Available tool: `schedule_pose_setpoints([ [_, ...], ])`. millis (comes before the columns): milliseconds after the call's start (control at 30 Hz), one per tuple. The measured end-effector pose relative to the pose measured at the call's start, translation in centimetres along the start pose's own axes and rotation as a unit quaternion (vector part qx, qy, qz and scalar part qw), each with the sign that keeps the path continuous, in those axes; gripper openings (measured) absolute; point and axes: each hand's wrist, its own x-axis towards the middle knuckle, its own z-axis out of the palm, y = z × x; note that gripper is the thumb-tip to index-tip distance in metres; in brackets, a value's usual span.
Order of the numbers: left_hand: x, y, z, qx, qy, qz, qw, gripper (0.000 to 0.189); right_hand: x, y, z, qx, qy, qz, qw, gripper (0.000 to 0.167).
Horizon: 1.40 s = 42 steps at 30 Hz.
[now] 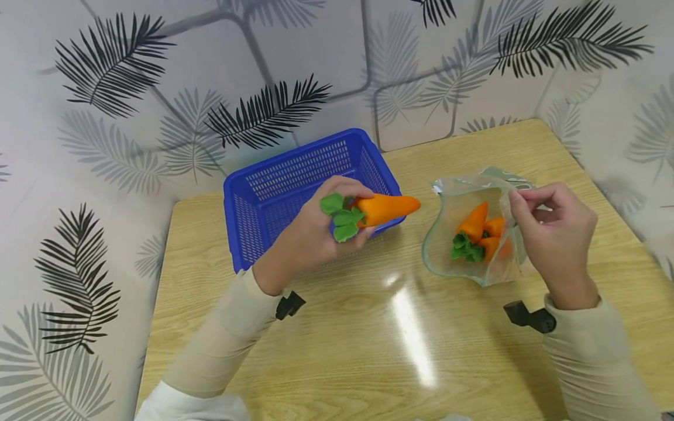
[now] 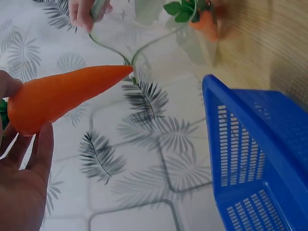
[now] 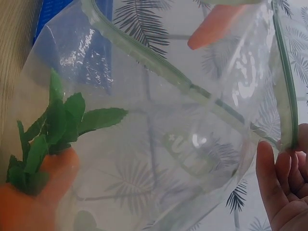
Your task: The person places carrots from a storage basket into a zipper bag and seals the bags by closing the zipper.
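My left hand (image 1: 321, 225) grips an orange toy carrot (image 1: 388, 209) by its thick end, near the green leaves, with its tip pointing right toward the bag. In the left wrist view the same carrot (image 2: 67, 96) lies between thumb and fingers. My right hand (image 1: 560, 234) pinches the rim of a clear zip bag (image 1: 439, 251), whose mouth gapes toward the left. Several orange carrots (image 1: 474, 222) with green leaves lie inside the bag. Through the plastic in the right wrist view, leaves (image 3: 62, 115) show above the orange bodies.
A blue plastic basket (image 1: 310, 151) with slotted walls stands behind my left hand at the back left of the wooden table (image 1: 342, 339). A wall covering with printed leaves (image 1: 326, 58) rises behind the table.
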Motion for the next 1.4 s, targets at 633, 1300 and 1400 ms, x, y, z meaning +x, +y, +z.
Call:
schedule_pose_setpoints([
  [633,-0.1,1.0,4.9,0.09,-0.107,0.04,0.9893,0.036,0.0,0.1,0.1,-0.011,-0.011,-0.013,0.9998,0.01],
  [1300,0.3,0.1,9.7,0.212,-0.151,0.022,0.9652,0.039,-0.3,1.2,0.1,-0.017,-0.022,-0.016,0.9995,0.009],
  [1400,0.4,-0.1,10.0,0.206,-0.146,0.014,0.9675,0.046,-0.4,1.2,0.0,-0.018,-0.024,-0.014,0.9995,0.009],
])
